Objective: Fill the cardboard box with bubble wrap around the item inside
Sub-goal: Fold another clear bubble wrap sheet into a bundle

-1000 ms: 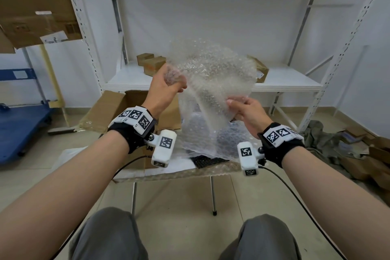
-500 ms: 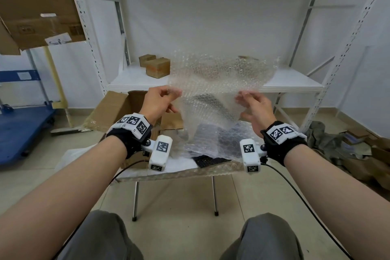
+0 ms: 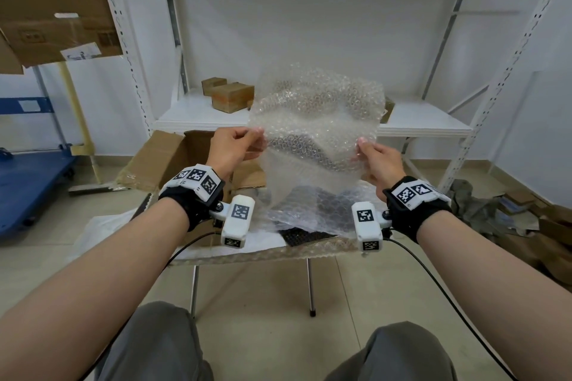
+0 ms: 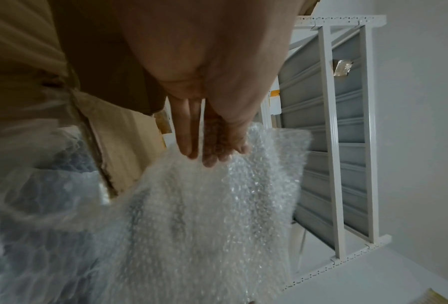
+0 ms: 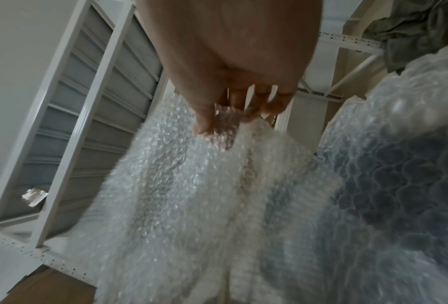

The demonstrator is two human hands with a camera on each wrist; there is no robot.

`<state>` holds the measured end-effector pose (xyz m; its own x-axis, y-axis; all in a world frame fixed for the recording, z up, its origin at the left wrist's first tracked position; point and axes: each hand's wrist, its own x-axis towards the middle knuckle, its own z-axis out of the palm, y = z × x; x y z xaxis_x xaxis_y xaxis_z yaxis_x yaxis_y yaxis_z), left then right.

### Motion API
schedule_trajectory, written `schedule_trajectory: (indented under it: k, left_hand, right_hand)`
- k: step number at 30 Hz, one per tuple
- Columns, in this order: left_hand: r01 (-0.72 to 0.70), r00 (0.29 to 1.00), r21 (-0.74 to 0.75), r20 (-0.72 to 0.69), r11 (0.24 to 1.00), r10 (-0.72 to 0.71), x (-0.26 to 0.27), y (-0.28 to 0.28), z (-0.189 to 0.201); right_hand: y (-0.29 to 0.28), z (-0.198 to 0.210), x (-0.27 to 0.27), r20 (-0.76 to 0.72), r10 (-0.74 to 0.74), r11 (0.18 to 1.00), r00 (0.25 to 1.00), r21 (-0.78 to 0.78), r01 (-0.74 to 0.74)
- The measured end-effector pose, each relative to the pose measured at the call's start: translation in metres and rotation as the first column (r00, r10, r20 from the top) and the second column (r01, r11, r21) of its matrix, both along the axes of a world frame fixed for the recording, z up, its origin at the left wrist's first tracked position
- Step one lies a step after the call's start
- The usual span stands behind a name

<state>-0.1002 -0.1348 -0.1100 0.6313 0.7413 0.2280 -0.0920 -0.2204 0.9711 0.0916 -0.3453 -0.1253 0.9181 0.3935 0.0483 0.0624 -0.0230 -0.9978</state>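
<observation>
Where bubble wrap (image 3: 315, 120) hangs, box interior hidden

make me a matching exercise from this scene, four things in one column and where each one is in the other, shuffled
Things:
1. bubble wrap sheet
2. open cardboard box
3. small brown boxes
4. blue cart

Places:
A. on the white shelf at the back
B. on the floor at the far left
C. held up in the air, the left hand and right hand each pinching a side edge
D. behind the left hand, its flaps spread open

Pairs: 1-C, 2-D, 3-A, 4-B
</observation>
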Motion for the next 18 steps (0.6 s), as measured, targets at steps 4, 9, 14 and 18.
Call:
schedule_trajectory:
  k: [4, 9, 14, 18]
  left_hand:
    - [0.028, 0.999, 0.058, -0.048, 0.998, -0.025, 0.009, -0.006, 0.009]
    - [0.065, 0.998, -0.128, 0.02, 0.99, -0.063, 0.017, -0.012, 0.017]
    - [0.109, 0.978, -0.258, 0.199, 0.96, -0.058, 0.022, -0.021, 0.022]
    - [0.166, 0.947, -0.283, 0.314, 0.945, -0.072, 0.025, -0.019, 0.022]
  right_hand:
    - [0.001, 0.002, 0.006, -0.035, -0.113, 0.991, 0.993, -0.071, 0.11]
    - [-0.002, -0.008, 0.004, -0.368, 0.105, 0.937, 0.924, -0.275, -0.216]
    - [-0.005, -0.011, -0.012, -0.586, 0.358, 0.86, 0.727, -0.096, -0.501]
    - [0.002, -0.012, -0.017, -0.643, 0.434, 0.824, 0.631, 0.001, -0.566]
